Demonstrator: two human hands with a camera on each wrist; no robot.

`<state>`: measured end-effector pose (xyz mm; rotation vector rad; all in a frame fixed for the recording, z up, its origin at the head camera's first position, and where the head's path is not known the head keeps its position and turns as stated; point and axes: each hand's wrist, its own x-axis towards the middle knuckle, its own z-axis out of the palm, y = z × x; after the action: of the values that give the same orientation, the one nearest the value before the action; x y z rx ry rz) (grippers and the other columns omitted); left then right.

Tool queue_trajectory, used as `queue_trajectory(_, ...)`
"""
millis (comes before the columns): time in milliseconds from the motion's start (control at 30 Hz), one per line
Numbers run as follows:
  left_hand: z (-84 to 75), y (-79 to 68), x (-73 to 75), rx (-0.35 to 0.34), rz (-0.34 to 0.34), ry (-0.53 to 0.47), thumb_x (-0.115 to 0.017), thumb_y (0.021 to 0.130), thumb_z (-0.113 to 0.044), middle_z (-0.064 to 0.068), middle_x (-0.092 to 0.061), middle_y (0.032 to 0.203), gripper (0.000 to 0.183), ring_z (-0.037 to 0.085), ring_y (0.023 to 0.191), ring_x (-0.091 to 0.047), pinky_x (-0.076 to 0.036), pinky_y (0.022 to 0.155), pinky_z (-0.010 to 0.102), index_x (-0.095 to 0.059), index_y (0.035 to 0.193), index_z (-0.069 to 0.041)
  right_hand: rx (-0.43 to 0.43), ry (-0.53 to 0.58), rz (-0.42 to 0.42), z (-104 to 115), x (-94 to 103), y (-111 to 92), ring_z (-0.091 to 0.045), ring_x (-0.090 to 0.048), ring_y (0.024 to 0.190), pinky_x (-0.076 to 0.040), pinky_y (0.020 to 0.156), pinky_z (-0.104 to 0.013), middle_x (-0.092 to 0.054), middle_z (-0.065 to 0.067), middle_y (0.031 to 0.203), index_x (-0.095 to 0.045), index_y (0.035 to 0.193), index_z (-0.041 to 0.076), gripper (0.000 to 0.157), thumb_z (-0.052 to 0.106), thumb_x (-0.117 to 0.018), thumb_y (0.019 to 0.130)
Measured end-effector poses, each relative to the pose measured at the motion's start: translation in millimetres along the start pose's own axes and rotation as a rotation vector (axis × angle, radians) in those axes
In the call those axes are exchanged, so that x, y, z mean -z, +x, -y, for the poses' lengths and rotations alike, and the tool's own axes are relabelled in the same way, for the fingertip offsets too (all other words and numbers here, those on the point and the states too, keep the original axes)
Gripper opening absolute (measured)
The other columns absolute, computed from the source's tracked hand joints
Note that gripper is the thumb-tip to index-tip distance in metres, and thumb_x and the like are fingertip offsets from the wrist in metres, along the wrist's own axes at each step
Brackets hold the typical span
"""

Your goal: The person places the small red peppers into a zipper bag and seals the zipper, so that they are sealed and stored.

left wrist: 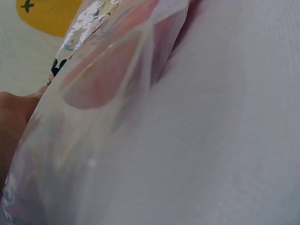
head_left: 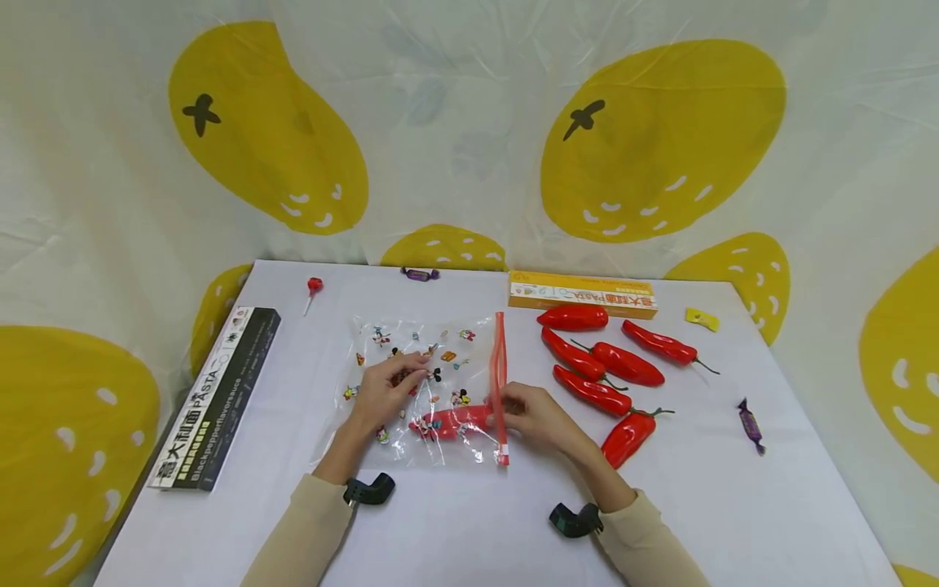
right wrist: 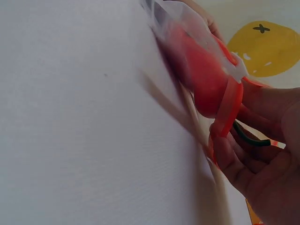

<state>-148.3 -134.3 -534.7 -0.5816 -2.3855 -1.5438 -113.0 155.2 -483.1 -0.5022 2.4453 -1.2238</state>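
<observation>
A clear zip bag [head_left: 469,371] with cartoon prints lies on the white table, its red zip strip [head_left: 501,342] facing right. Inside it, near the opening, is a red chili pepper [head_left: 456,421]. My left hand [head_left: 381,395] is over the bag's middle, thumb and fingers close together on the film. At the mouth, my right hand [head_left: 537,414] holds the stem end of the pepper beside the zip. The right wrist view shows the green stem [right wrist: 251,140] poking out between the fingers. Mostly film fills the left wrist view, hiding those fingertips.
Several red peppers [head_left: 619,363] lie right of the bag, below an orange pasta box [head_left: 579,293]. A black pasta box [head_left: 220,399] stands at the left. Around them are a lollipop [head_left: 315,285], purple candies [head_left: 750,425] and a yellow candy [head_left: 702,319].
</observation>
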Motion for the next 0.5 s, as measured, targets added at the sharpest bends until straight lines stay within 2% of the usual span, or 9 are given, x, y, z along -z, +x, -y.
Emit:
queue_trajectory(167,0.5,0.6,0.3,0.017,-0.004,0.014,-0.067,0.087,-0.026,-0.006,-0.070,0.112,0.009,0.011,0.112,-0.063,-0.047,0.101,0.022,-0.070,0.095,-0.022,-0.019,0.038,0.025,0.3,-2.3,-2.6,-0.012,-0.058,0.085,-0.052,0.077,-0.020,-0.067,0.009,0.092,-0.067,0.102,0.024,0.018,0.031,-0.067,0.086)
queue_trajectory(267,0.4,0.4,0.7,0.030,0.004,0.021,-0.066,0.087,-0.027,-0.006,-0.070,0.113,0.011,0.012,0.113,-0.062,-0.047,0.102,0.024,-0.071,0.096,-0.022,0.002,0.056,0.092,1.2,-2.2,-4.4,-0.013,-0.058,0.086,-0.052,0.076,-0.021,-0.068,0.008,0.094,-0.068,0.104,0.025,0.015,0.027,-0.061,0.091)
queue_trajectory(400,-5.0,0.2,1.2,0.037,0.005,0.016,-0.066,0.088,-0.025,-0.002,-0.070,0.112,0.011,0.015,0.114,-0.062,-0.047,0.102,0.026,-0.071,0.096,-0.019,0.040,0.051,0.167,3.0,-1.0,-6.9,-0.013,-0.057,0.087,-0.051,0.073,-0.020,-0.067,0.006,0.097,-0.067,0.109,0.023,0.018,0.023,-0.055,0.095)
queue_trajectory(500,-5.7,0.4,0.5,0.023,-0.004,0.005,-0.067,0.087,-0.023,-0.001,-0.070,0.112,0.011,0.016,0.113,-0.063,-0.047,0.102,0.024,-0.071,0.096,-0.018,0.041,0.039,0.146,4.2,0.4,-9.4,-0.013,-0.056,0.091,-0.051,0.075,-0.020,-0.068,0.006,0.102,-0.066,0.112,0.022,0.020,0.024,-0.054,0.095)
